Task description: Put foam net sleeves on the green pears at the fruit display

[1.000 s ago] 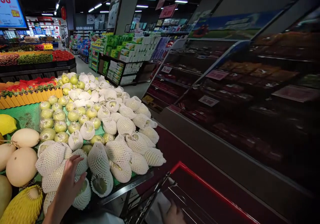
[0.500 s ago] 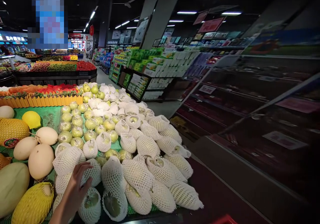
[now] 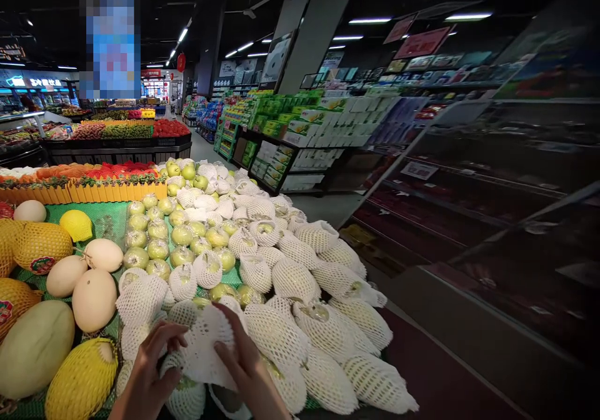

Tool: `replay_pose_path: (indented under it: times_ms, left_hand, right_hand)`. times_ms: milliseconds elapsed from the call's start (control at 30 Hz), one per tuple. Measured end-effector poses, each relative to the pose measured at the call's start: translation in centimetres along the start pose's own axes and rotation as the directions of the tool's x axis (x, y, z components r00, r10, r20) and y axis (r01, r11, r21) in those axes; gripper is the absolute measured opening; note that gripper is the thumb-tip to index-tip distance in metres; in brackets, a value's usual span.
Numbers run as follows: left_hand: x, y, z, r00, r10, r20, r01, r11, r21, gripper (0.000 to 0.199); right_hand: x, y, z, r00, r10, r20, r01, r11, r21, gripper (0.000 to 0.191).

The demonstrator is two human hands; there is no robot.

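We hold a white foam net (image 3: 206, 348) over the fruit table (image 3: 53, 214);
it sits pinched between the thumb and fingers of our right hand (image 3: 246, 360); our left hand (image 3: 152, 360) is half curled at the net's left edge, thumb spread away from the fingers, and we cannot tell whether it touches the net; beneath and beside lie sleeved fruit (image 3: 276, 334), crowded together; farther back we see film-wrapped green fruit (image 3: 157, 249) in rows; to our left rest pale melons (image 3: 95, 301) and a yellow netted melon (image 3: 80, 381).
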State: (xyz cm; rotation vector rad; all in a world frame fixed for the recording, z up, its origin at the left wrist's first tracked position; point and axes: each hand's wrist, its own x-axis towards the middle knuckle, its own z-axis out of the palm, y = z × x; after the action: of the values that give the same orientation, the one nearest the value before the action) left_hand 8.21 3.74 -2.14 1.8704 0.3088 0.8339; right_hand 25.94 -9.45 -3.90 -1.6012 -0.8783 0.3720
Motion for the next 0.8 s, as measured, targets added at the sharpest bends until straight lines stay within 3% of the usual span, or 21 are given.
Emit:
replay_pose_path:
  times_ms: [67, 200, 333, 367, 433, 500, 533, 600, 700, 800]
  left_hand:
    - [0.1, 0.4, -0.7, 0.999, -0.025, -0.03, 0.027, 0.997, 0.078, 0.036]
    - [0.5, 1.2, -0.7, 0.968, -0.058, -0.245, 0.125, 0.955, 0.269, 0.02]
    - [0.6, 1.0, -0.4, 0.935, -0.017, -0.354, 0.12, 0.955, 0.272, 0.007]
    - [0.5, 0.7, -0.6, 0.916, -0.057, -0.398, 0.162, 0.959, 0.234, 0.007]
    - [0.4, -0.2, -1.4, 0.862, -0.21, -0.461, 0.281, 0.956, 0.09, 0.016]
    - [0.3, -1.2, -2.4, 0.81, -0.383, -0.444, 0.366, 0.922, -0.129, 0.036]
    - [0.2, -1.7, -2.9, 0.79, -0.448, -0.419, 0.378, 0.893, -0.244, 0.046]
    - [0.1, -2.6, -3.5, 0.751, -0.537, -0.385, 0.358, 0.82, -0.446, 0.06]
    - [-0.5, -3.7, -3.3, 0.67, -0.651, -0.357, 0.358, 0.705, -0.613, 0.067]
    - [-1.3, -4.3, -2.4, 0.673, -0.71, -0.209, 0.401, 0.587, -0.704, 0.069]
  right_hand:
    - [0.9, -1.2, 1.9, 0.993, -0.063, 0.096, 0.066, 0.997, -0.033, 0.053]
    - [2.1, -3.6, 2.7, 0.939, -0.213, 0.272, 0.261, 0.953, -0.156, 0.053]
    - [2.3, -4.6, 3.5, 0.864, -0.358, 0.354, 0.454, 0.857, -0.242, 0.06]
    - [2.4, -4.4, 3.7, 0.866, -0.393, 0.31, 0.473, 0.845, -0.251, 0.061]
    - [2.7, -3.6, 4.0, 0.902, -0.423, 0.083, 0.43, 0.873, -0.23, 0.052]
    - [3.2, -2.8, 4.0, 0.923, -0.345, -0.169, 0.332, 0.938, -0.101, 0.035]
    - [3.4, -2.4, 3.9, 0.934, -0.283, -0.219, 0.288, 0.958, -0.008, 0.029]
    - [3.6, -2.2, 3.9, 0.967, -0.203, -0.153, 0.225, 0.964, 0.142, 0.026]
    - [3.4, -2.6, 4.2, 0.974, -0.228, -0.005, 0.226, 0.959, 0.173, 0.029]
    - [2.9, -3.2, 4.4, 0.961, -0.276, -0.031, 0.277, 0.954, 0.11, 0.031]
